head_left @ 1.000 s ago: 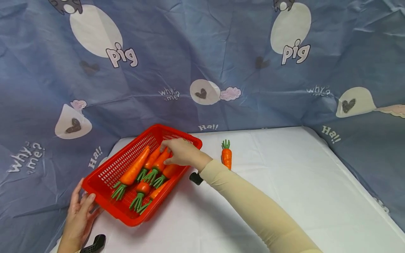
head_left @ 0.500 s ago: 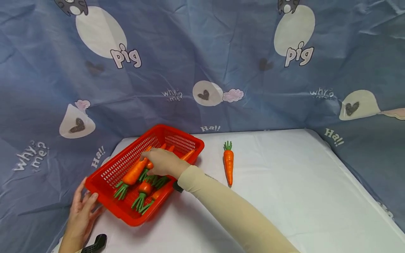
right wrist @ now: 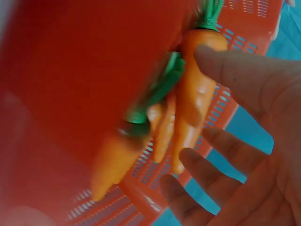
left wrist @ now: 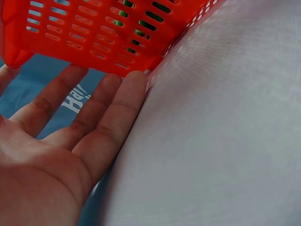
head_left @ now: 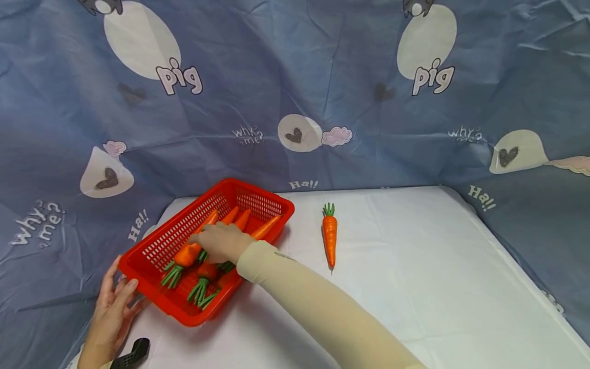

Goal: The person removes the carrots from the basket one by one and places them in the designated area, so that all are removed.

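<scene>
A red plastic basket [head_left: 159, 306] with slotted sides holds several orange carrots with green tops. My left hand [head_left: 108, 312] is at its near left corner; in the left wrist view the fairly straight fingers [left wrist: 113, 113] touch the lower edge of its end wall. Inside the basket, my right hand [head_left: 223, 243] is over the carrots, beside the large carrot [head_left: 186, 254] along the left side. The right wrist view has that carrot [right wrist: 190, 94] between the thumb and the spread fingers, the thumb overlapping its thick end. Other carrots are partly hidden under the hand.
A single carrot [head_left: 330, 238] lies on the white tabletop [head_left: 415, 266], right of the basket. Behind the table hangs a blue printed cloth [head_left: 369, 113]. A black strap piece [head_left: 133, 353] is at my left wrist.
My right hand has moved left and nearer, from the carrots at the right to the large left one. Carrot tips at the right end and the whole carrot on the table have come into sight.
</scene>
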Available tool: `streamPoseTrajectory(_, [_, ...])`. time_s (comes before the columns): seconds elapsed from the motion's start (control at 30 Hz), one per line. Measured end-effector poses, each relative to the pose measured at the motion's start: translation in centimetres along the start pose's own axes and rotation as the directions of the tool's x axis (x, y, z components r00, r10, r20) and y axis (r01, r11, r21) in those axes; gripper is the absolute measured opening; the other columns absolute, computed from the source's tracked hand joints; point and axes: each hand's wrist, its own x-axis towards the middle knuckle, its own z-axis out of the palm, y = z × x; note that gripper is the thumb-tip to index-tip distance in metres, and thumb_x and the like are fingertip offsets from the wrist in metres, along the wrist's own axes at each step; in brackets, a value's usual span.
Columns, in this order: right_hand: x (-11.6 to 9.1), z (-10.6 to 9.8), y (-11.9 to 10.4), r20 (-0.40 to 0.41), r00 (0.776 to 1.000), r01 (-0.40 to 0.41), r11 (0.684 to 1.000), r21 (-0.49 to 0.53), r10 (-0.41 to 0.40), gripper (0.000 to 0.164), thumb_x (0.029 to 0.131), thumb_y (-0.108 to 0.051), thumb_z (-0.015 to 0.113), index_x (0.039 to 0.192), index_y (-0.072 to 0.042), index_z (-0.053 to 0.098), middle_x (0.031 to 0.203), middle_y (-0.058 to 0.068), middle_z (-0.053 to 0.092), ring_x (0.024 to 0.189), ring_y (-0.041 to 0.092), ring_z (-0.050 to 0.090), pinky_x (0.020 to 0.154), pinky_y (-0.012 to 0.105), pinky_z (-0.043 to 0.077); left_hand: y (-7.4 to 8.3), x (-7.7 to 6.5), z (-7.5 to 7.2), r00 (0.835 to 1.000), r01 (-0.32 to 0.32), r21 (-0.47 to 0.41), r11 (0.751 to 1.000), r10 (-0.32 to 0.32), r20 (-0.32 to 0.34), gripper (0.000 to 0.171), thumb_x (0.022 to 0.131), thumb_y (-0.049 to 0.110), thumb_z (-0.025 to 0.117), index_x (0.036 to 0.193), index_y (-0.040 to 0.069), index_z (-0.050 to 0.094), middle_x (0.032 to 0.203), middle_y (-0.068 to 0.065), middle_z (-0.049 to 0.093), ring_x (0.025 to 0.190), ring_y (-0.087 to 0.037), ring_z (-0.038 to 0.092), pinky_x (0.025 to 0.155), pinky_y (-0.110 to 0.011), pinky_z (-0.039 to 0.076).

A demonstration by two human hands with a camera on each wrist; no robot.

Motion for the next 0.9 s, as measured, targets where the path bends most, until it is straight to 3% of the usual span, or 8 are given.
streamPoseTrajectory(0.27, [0.8,-1.0,-1.0,0.020,1.000,0.010,1.000,0.029,-0.010,0.065,0.103,-0.027,0.073,0.159,-0.048,0.047,0.161,-0.017,0.050,0.138,0.013,0.056,0.089,0.029,0.058,-0.1,-0.1,0.0,1.000,0.003,-0.020,1.000,-0.003,0.001,0.073,0.112,0.007,0.048,0.171,0.036,0.016,0.135,0.023,0.066,0.110,0.000,0.073,0.076,-0.029,0.064])
streamPoseTrajectory(0.47, [1.6,-1.3,-1.5,0.053,0.998,-0.021,1.000,-0.015,0.022,0.063,0.109,-0.026,0.062,0.161,-0.052,0.040,0.168,-0.019,0.040,0.146,0.014,0.047,0.112,0.033,0.049,0.1,0.0,0.2,1.000,0.012,0.018,1.000,-0.012,-0.016,0.074,0.112,0.010,0.050,0.172,0.037,0.015,0.137,0.023,0.062,0.110,0.001,0.072,0.076,-0.028,0.064])
streamPoseTrajectory(0.6, [2.0,-1.2,-1.6,0.077,0.996,-0.034,0.998,-0.053,0.038,0.062,0.110,-0.028,0.059,0.162,-0.053,0.037,0.167,-0.020,0.042,0.144,0.014,0.046,0.113,0.033,0.047,0.2,0.1,0.2,1.000,0.010,0.029,1.000,-0.010,-0.017,0.075,0.112,0.010,0.050,0.172,0.036,0.014,0.137,0.023,0.061,0.110,0.002,0.072,0.077,-0.028,0.064])
streamPoseTrajectory(0.77, [2.0,-0.8,-1.4,0.053,0.998,-0.038,0.994,-0.105,0.043,0.058,0.111,-0.028,0.059,0.161,-0.050,0.041,0.165,-0.018,0.044,0.142,0.017,0.047,0.112,0.033,0.046,0.2,0.0,0.3,1.000,0.007,0.038,0.999,-0.007,-0.015,0.074,0.112,0.010,0.050,0.172,0.036,0.015,0.138,0.022,0.061,0.111,0.002,0.072,0.078,-0.028,0.064])
streamPoseTrajectory(0.9, [2.0,-0.5,-1.3,0.024,0.999,-0.043,0.987,-0.152,0.048,0.046,0.110,-0.028,0.060,0.153,-0.045,0.055,0.154,-0.014,0.053,0.134,0.019,0.047,0.106,0.032,0.046,0.2,-0.1,0.3,1.000,0.002,0.022,1.000,-0.002,-0.013,0.074,0.112,0.009,0.050,0.172,0.036,0.016,0.137,0.022,0.063,0.111,0.001,0.072,0.078,-0.028,0.064])
